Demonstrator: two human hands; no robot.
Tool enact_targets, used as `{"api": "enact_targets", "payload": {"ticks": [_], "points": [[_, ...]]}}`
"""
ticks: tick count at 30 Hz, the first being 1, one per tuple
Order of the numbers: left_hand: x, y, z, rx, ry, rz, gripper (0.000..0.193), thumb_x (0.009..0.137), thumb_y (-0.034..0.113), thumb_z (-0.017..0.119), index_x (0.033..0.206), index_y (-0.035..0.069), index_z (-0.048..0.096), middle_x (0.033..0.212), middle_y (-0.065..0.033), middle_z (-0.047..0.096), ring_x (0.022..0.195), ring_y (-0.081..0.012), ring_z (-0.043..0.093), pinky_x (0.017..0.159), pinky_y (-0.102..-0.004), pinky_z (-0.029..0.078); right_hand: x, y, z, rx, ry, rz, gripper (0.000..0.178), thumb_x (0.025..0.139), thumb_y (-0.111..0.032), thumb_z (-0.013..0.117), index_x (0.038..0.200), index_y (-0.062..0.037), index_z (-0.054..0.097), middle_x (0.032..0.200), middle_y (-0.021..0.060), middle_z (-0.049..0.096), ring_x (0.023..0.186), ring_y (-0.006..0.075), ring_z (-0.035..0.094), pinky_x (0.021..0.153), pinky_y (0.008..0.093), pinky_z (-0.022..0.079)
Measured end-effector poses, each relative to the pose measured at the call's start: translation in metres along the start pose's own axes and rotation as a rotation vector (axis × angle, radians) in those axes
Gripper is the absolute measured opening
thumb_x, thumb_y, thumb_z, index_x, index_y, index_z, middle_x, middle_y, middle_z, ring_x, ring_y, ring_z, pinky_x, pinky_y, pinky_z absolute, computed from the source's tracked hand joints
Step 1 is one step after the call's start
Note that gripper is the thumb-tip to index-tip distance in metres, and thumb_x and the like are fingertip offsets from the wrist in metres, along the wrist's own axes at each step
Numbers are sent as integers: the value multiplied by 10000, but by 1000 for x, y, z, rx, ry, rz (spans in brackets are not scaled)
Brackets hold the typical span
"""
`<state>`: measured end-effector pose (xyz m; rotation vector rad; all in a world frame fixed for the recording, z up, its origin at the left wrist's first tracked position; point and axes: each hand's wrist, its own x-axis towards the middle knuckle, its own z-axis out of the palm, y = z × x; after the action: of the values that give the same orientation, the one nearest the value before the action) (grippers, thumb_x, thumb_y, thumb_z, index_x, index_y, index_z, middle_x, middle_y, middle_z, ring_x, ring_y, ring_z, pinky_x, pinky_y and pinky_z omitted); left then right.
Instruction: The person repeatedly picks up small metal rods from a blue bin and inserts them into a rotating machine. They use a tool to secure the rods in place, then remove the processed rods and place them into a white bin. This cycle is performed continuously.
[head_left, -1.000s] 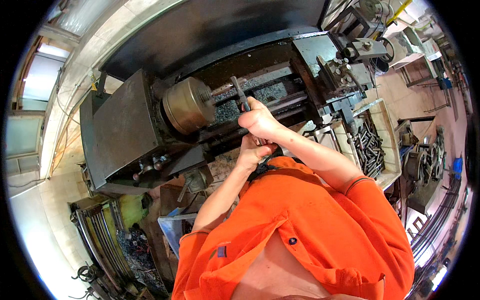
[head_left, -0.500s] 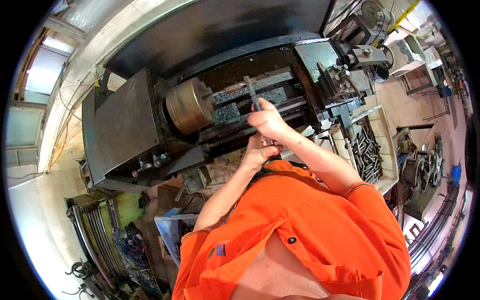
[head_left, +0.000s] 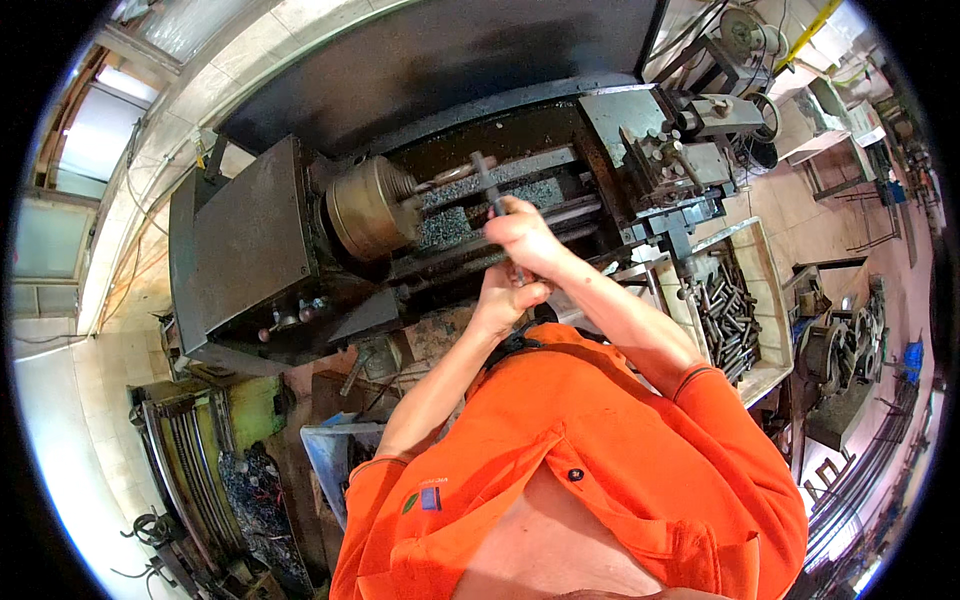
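My right hand [head_left: 522, 240] is closed around a grey metal rod [head_left: 487, 178] above the lathe bed. The rod's far end sticks out past my fingers, slanting up and left. Just below, my left hand [head_left: 507, 300] is closed, with a short length of metal at its thumb; this looks like the rod's near end, though my right fist hides the stretch between. To the left is the round brass-coloured lathe chuck [head_left: 370, 208], apart from both hands. Dark metal chips [head_left: 447, 228] lie on the bed beneath the rod.
The lathe's headstock [head_left: 245, 250] stands at the left and its tool post [head_left: 665, 165] at the right. A pale tray [head_left: 762, 365] of several metal bolts [head_left: 728, 308] sits right of my right arm. A dark splash guard [head_left: 440, 70] runs along the back.
Both hands and the rod have shifted slightly left relative to the lathe, and the rod's far end sits a little closer to the chuck. Both hands remain closed. The view has shifted slightly.
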<state>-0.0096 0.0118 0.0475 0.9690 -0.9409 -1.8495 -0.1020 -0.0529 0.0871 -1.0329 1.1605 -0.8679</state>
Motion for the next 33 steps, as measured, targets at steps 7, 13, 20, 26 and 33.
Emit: {"api": "enact_targets", "payload": {"ticks": [7, 13, 20, 26, 33], "points": [[-7, -1, -10, 30, 95, 20, 358, 605, 170, 685, 852, -39, 532, 746, -73, 588, 617, -131, 551, 520, -260, 436, 14, 9, 12, -199, -8, 1, 240, 648, -153, 549, 820, -6, 470, 684, 50, 450, 659, 150, 424, 588, 297, 371], [2, -7, 3, 76, -14, 5, 380, 610, 258, 715, 814, -7, 533, 718, -32, 552, 593, -100, 494, 548, -248, 408, 0, 4, -13, 83, 9, -52, 163, 637, -102, 560, 726, -5, 464, 620, 6, 457, 588, 106, 416, 523, 283, 361], [-9, 2, 2, -2, 118, 48, 287, 610, 142, 675, 792, 1, 502, 673, -12, 514, 588, -105, 525, 498, -240, 429, 8, 1, 10, -126, -41, -29, 183, 651, -136, 536, 773, -24, 460, 674, 26, 429, 647, 123, 387, 566, 277, 348], [1, -3, -3, 142, 5, 12, 317, 630, 165, 679, 840, -30, 545, 682, -40, 571, 623, -119, 571, 519, -239, 444, 9, 12, -6, -19, -18, -20, 161, 672, -121, 522, 794, -23, 483, 692, 2, 439, 654, 97, 386, 567, 254, 342], [16, -5, 25, 286, -193, 155, 437, 562, 166, 706, 896, -11, 488, 777, -44, 564, 696, -145, 553, 624, -273, 463, -17, 26, -46, 398, 144, -173, 99, 644, -50, 503, 724, -52, 446, 663, -4, 429, 620, 101, 388, 563, 249, 340]]}}
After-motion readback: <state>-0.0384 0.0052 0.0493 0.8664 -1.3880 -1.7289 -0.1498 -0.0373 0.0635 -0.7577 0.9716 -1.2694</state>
